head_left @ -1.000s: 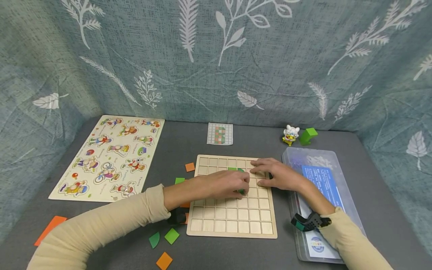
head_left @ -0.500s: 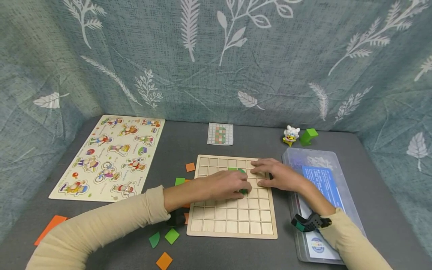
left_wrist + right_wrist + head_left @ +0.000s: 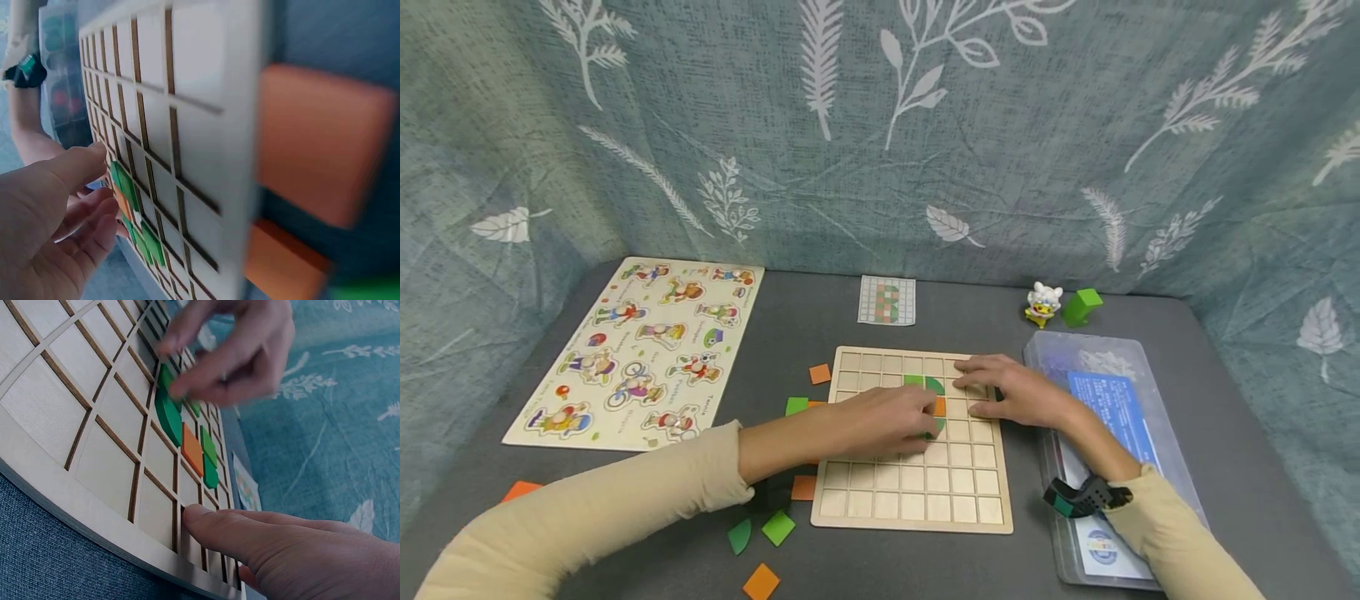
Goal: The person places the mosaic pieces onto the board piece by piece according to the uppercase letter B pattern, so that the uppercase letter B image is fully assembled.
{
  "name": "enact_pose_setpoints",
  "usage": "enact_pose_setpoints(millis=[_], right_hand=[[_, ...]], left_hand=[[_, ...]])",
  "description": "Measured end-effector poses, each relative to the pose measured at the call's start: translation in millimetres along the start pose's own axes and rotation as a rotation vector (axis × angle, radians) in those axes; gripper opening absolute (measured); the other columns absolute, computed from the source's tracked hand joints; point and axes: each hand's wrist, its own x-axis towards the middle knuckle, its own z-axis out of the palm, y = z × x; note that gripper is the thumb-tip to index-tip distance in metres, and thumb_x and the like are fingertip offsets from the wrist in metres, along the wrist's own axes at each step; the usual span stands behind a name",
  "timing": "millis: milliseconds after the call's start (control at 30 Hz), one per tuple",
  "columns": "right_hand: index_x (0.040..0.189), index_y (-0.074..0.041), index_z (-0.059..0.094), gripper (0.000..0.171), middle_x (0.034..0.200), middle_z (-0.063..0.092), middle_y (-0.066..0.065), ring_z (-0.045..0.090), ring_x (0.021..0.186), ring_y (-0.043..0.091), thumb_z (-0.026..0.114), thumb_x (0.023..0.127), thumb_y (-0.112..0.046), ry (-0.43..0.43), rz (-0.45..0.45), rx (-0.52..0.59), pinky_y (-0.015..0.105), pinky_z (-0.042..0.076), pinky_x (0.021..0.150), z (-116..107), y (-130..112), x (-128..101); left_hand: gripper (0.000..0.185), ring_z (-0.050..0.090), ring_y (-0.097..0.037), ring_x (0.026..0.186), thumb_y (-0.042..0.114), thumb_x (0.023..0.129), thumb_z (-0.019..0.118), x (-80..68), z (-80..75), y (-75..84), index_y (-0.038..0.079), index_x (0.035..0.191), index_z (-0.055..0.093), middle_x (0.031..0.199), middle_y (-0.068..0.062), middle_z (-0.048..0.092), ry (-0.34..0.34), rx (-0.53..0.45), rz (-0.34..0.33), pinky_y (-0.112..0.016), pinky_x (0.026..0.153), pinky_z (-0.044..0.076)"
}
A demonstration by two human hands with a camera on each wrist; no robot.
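Note:
A wooden grid board (image 3: 889,523) lies on the dark table. My left hand (image 3: 886,421) reaches over its middle, thumb and fingers apart and holding nothing, close over the inlaid pieces. Just beyond the fingertips are an orange square (image 3: 940,407), a dark green quarter-round piece (image 3: 935,384) behind it and another green curved piece (image 3: 937,428) in front. A light green square (image 3: 209,445) shows beside the orange one in the right wrist view. My right hand (image 3: 1017,392) rests on the board's right side, fingers spread over the edge.
Loose tiles lie left of the board, among them an orange tile (image 3: 803,487) and a green tile (image 3: 778,527). A plastic case (image 3: 1138,358) lies under the right forearm. A pattern card (image 3: 887,301), a small figurine (image 3: 1043,303) and a picture board (image 3: 632,358) stand around.
My left hand has drawn back to the left from the green pieces, uncovering the orange square and the green piece in front of it. My right hand stays in place.

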Motion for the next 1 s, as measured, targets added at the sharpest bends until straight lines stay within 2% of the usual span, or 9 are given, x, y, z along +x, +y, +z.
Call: enact_pose_setpoints(millis=[67, 200, 300, 433, 500, 567, 633, 733, 1000], right_hand=[[0.127, -0.007, 0.063, 0.039, 0.145, 0.049, 0.017, 0.042, 0.135, 0.041, 0.067, 0.091, -0.02, -0.002, -0.002, 0.005, 0.056, 0.039, 0.104, 1.5, 0.0, 0.6], [0.128, -0.007, 0.063, 0.039, 0.144, 0.049, 0.018, 0.042, 0.134, 0.042, 0.067, 0.091, -0.019, 0.0, -0.001, 0.01, 0.057, 0.039, 0.104, 2.4, -0.1, 1.2], [0.128, -0.007, 0.063, 0.039, 0.144, 0.049, 0.018, 0.041, 0.134, 0.042, 0.067, 0.091, -0.018, -0.002, -0.001, 0.013, 0.057, 0.039, 0.104, 2.1, 0.3, 0.6], [0.128, -0.006, 0.063, 0.039, 0.144, 0.049, 0.019, 0.041, 0.134, 0.043, 0.067, 0.091, -0.017, -0.002, 0.0, 0.015, 0.058, 0.038, 0.105, 1.1, 0.8, -0.3], [0.128, -0.006, 0.063, 0.039, 0.145, 0.049, 0.018, 0.04, 0.135, 0.042, 0.068, 0.09, -0.017, -0.001, 0.007, 0.022, 0.057, 0.038, 0.105, 0.2, 0.8, -0.9], [0.128, -0.007, 0.063, 0.04, 0.145, 0.049, 0.018, 0.04, 0.136, 0.042, 0.068, 0.09, -0.017, 0.0, 0.013, 0.025, 0.057, 0.037, 0.106, -0.9, 0.3, -0.7], [0.128, -0.007, 0.063, 0.04, 0.145, 0.049, 0.017, 0.04, 0.136, 0.042, 0.068, 0.09, -0.018, 0.0, 0.015, 0.028, 0.057, 0.038, 0.106, -1.4, 0.3, -0.7], [0.128, -0.007, 0.063, 0.039, 0.145, 0.049, 0.018, 0.04, 0.136, 0.042, 0.068, 0.09, -0.018, -0.001, 0.014, 0.027, 0.057, 0.038, 0.105, -1.2, 0.4, -0.7], [0.128, -0.008, 0.063, 0.04, 0.146, 0.049, 0.017, 0.04, 0.136, 0.041, 0.069, 0.09, -0.019, -0.009, 0.015, 0.022, 0.057, 0.038, 0.106, 2.2, 0.3, 1.1]], left_hand=[[0.008, 0.051, -0.01, 0.082, 0.024, 0.093, 0.065, -16.3, -3.1, 1.6, 0.019, 0.096, 0.071, 0.093, 0.002, 0.059, 0.014, -0.017, -0.019, -0.018, 0.063, 0.042], [0.014, 0.051, -0.009, 0.082, 0.022, 0.091, 0.067, -63.0, -11.5, 0.0, 0.018, 0.104, 0.071, 0.098, 0.002, 0.06, 0.033, -0.097, -0.143, -0.017, 0.061, 0.041], [0.025, 0.051, -0.009, 0.087, 0.025, 0.09, 0.069, -105.0, -19.3, -3.9, 0.019, 0.114, 0.068, 0.107, 0.002, 0.061, 0.017, -0.19, -0.295, -0.021, 0.064, 0.044], [0.041, 0.057, -0.012, 0.098, 0.033, 0.088, 0.071, -157.4, -27.6, -5.6, 0.019, 0.126, 0.062, 0.117, 0.003, 0.061, 0.025, -0.328, -0.486, -0.027, 0.074, 0.05], [0.045, 0.06, -0.015, 0.103, 0.036, 0.088, 0.07, -178.8, -29.7, -3.4, 0.019, 0.129, 0.06, 0.12, 0.003, 0.061, 0.061, -0.377, -0.555, -0.028, 0.078, 0.051], [0.049, 0.061, -0.015, 0.103, 0.038, 0.087, 0.071, -196.5, -29.5, 1.1, 0.019, 0.13, 0.058, 0.122, 0.002, 0.061, 0.101, -0.41, -0.614, -0.025, 0.076, 0.051], [0.051, 0.061, -0.015, 0.102, 0.04, 0.086, 0.071, -208.6, -27.1, 6.2, 0.019, 0.131, 0.057, 0.122, 0.003, 0.061, 0.137, -0.419, -0.654, -0.025, 0.075, 0.052], [0.053, 0.061, -0.009, 0.094, 0.041, 0.085, 0.072, -217.9, -21.8, 12.8, 0.02, 0.131, 0.056, 0.121, 0.002, 0.06, 0.155, -0.438, -0.687, -0.023, 0.071, 0.051], [0.05, 0.059, 0.0, 0.087, 0.039, 0.084, 0.073, -220.9, -11.9, 22.5, 0.02, 0.128, 0.058, 0.116, 0.003, 0.061, 0.181, -0.474, -0.693, -0.022, 0.07, 0.051]])
